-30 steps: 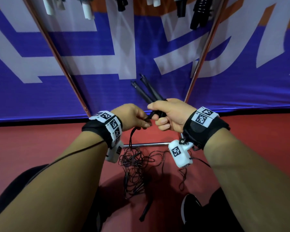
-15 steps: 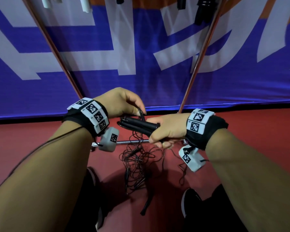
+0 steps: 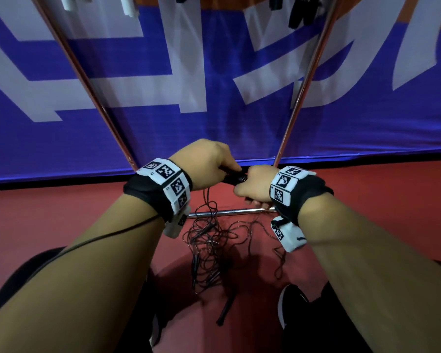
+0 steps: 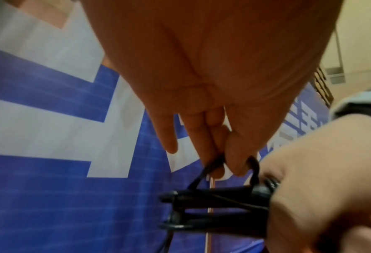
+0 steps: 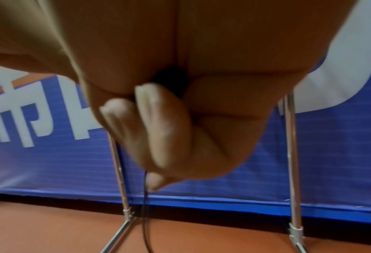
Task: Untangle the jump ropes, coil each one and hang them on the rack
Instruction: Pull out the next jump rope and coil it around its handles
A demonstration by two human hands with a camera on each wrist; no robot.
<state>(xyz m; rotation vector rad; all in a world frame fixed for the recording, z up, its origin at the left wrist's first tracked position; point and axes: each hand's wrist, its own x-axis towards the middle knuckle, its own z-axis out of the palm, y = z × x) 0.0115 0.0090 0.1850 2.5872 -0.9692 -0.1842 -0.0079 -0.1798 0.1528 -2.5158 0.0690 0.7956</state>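
My right hand grips two black jump-rope handles held together, lying level and pointing left. My left hand reaches over them, and its thumb and fingers pinch the thin black cord where it leaves the handles. The cord hangs down from the hands to a tangled pile of black ropes on the red floor between my feet. A loose black handle lies at the near end of the pile. In the right wrist view only a dark bit of handle shows inside my curled fist.
The rack's two metal uprights slant up either side of my hands, with a base bar across the floor below them. Other rope handles hang at the top. A blue and white banner stands behind. My shoes flank the pile.
The right hand has tipped the paired handles from pointing up to lying level and lowered them. The left hand rose over them and has taken the cord at their end.
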